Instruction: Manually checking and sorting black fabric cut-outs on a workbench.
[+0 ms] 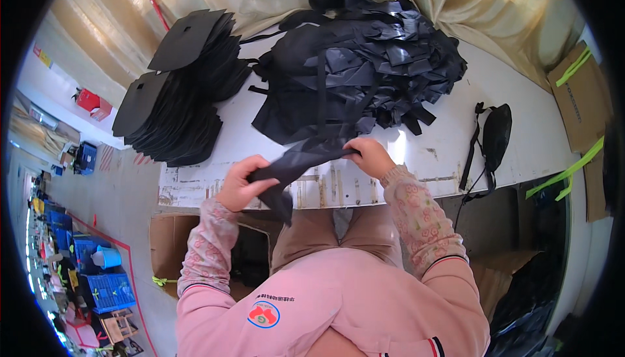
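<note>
A limp black fabric piece is stretched between my two hands over the table's front edge. My left hand pinches its left part, and a loose flap hangs down below those fingers. My right hand grips the other end between thumb and fingers. Just beyond it lies a big heap of black fabric pieces with straps and shiny dark parts. The far part of the held piece overlaps the heap's near edge, so I cannot tell whether they are joined.
Two tall stacks of flat black panels stand on the white table at left. A small black pouch with a strap lies at right, its strap over the edge. Cardboard boxes sit under the table; gold curtains hang behind.
</note>
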